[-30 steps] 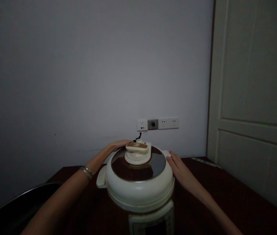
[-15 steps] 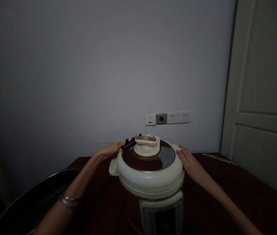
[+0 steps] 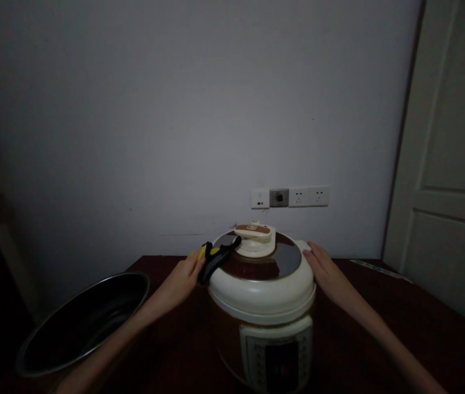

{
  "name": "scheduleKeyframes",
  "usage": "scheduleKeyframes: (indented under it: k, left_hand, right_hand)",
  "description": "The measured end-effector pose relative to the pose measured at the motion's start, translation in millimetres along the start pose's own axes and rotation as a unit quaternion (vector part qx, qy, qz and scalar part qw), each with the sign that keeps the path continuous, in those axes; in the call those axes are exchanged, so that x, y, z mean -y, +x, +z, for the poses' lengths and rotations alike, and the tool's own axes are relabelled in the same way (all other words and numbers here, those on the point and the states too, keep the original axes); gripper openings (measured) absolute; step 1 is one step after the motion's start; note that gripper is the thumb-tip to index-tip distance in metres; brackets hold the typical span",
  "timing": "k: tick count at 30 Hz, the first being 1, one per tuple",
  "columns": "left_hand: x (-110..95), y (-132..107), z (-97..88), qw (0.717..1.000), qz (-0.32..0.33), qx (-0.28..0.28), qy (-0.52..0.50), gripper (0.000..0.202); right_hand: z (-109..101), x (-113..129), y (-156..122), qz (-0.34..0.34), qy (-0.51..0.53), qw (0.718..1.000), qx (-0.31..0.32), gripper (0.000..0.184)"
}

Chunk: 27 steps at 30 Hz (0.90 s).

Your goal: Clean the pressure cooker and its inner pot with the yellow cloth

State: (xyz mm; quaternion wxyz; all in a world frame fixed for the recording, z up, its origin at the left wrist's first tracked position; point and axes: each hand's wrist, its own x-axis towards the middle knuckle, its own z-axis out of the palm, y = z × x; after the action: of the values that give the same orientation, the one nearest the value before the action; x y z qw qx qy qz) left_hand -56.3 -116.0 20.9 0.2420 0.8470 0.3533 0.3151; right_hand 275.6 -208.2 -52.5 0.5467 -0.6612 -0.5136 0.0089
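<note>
A white and brown electric pressure cooker stands upright in front of me with its lid on. My left hand is closed around a black-and-yellow tool whose exact kind I cannot make out. That tool slants over the lid's left edge, its black tip close to the lid handle. On the other side, my right hand grips the cooker's white side handle, with its fingers partly hidden behind it. The control panel on the cooker's front faces me.
A large dark pan with a shiny rim sits left of the cooker, beneath my left forearm. Wall sockets are behind it. A patterned strip lies at the table's back right, near a pale door.
My left hand and the black-and-yellow tool have come nearer to me along the lid's left side. My right hand stays at its handle. The view has shifted, showing more of the pan.
</note>
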Motion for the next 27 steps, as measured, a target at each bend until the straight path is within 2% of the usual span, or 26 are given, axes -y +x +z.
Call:
scheduleKeyframes:
  k: [3, 5, 7, 12, 14, 16, 19, 24, 27]
  left_hand:
    - [-8, -31, 1.3, 0.999, -0.013, -0.008, 0.037, 0.048]
    - [-6, -36, 2.2, 0.999, -0.012, -0.011, 0.042, 0.051]
    - [2, -26, 1.9, 1.0, -0.015, -0.004, 0.027, 0.052]
    - [34, 21, -0.4, 0.998, -0.043, 0.019, -0.048, 0.051]
    - [39, 26, -0.3, 0.998, -0.043, 0.019, -0.049, 0.048]
    - [36, 20, 0.1, 0.999, -0.036, 0.002, -0.018, 0.045]
    - [25, -3, -0.1, 0.999, -0.024, -0.015, 0.027, 0.041]
    - [5, -38, -6.5, 0.998, -0.028, 0.011, 0.047, 0.039]
    - [-14, -52, -13.4, 0.998, -0.022, 0.041, 0.034, 0.037]
  right_hand:
    - [1, 0, 0, 0.0, 0.009, 1.0, 0.0, 0.063]
    - [1, 0, 0, 0.0, 0.012, 1.0, -0.002, 0.064]
    - [1, -1, 0, 0.0, 0.012, 1.0, -0.002, 0.064]
    - [0, 1, 0, 0.002, 0.004, 1.0, 0.012, 0.064]
    - [-1, 1, 0, 0.0, -0.002, 1.0, 0.016, 0.066]
    - [0, 2, 1, -0.004, -0.005, 1.0, 0.013, 0.067]
    - [0, 1, 1, -0.006, -0.008, 1.0, 0.005, 0.067]
    - [0, -4, 4, 0.008, -0.001, 1.0, 0.007, 0.075]
    - [-4, -3, 6, 0.03, 0.017, 0.999, 0.006, 0.076]
